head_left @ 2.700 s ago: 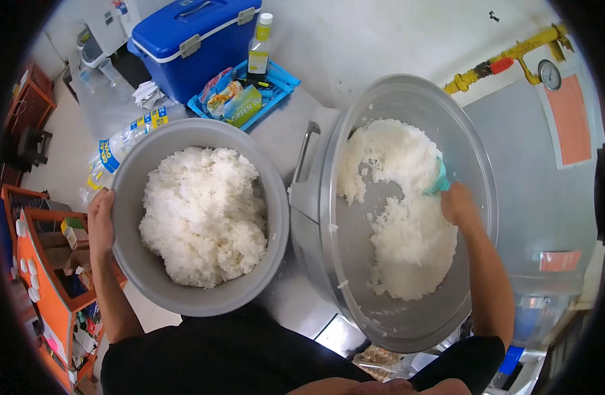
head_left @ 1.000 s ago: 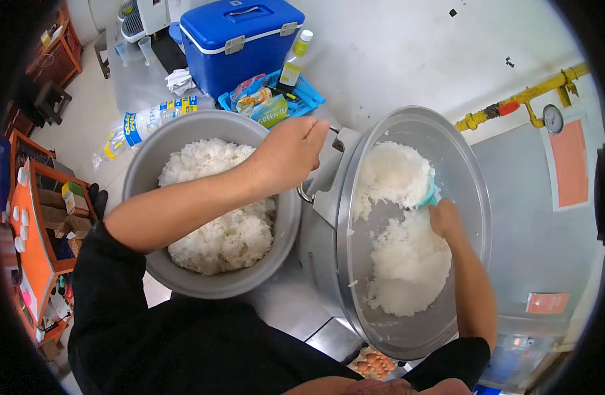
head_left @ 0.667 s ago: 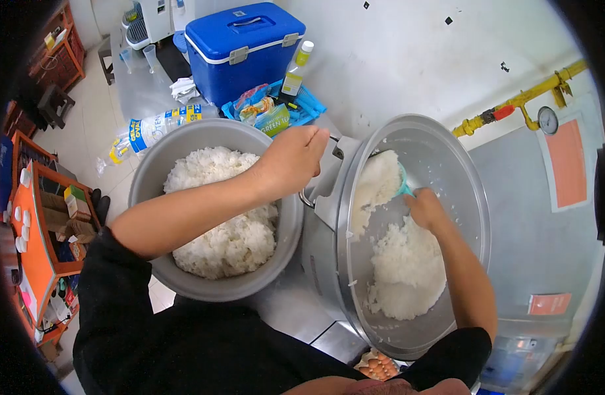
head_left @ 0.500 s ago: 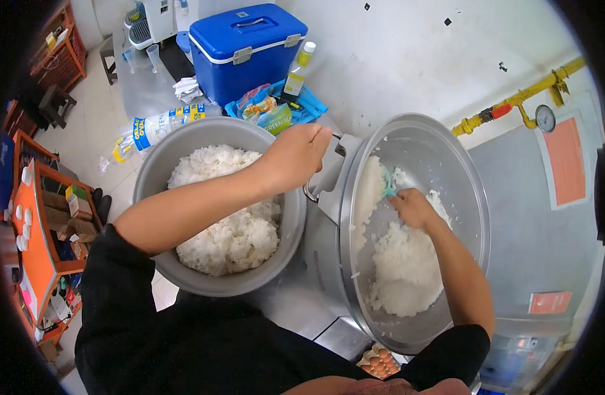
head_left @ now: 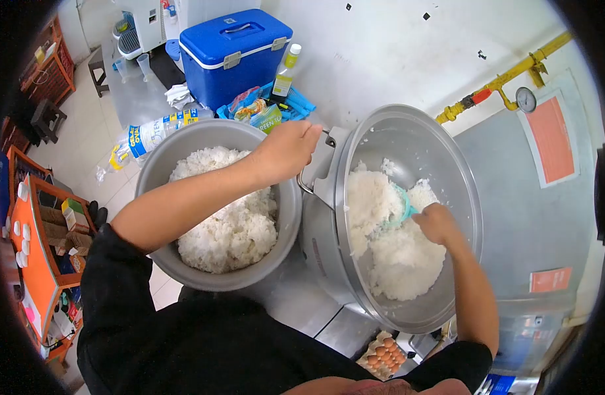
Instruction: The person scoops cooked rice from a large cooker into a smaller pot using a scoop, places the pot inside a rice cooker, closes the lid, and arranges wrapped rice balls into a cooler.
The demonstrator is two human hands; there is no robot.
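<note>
My left hand is closed round the metal side handle of a big grey pot, its forearm crossing over a grey bowl. In my right hand is the grip of a turquoise scoop, its head down among the white rice inside the tilted pot. Rice lies in two joined heaps there, with loose grains on the pot's inner wall. The round grey bowl on the left holds a large mound of rice, partly hidden by my left forearm.
Behind the bowl are a blue cooler box, a blue basket of packets, a bottle and a plastic bag. An egg tray sits below the pot. A yellow pipe runs along the wall; an orange shelf stands left.
My left hand has gone from the bowl's rim to the pot's handle. The scoop went left through the rice, then came back right and down. The rice heaps have changed shape.
</note>
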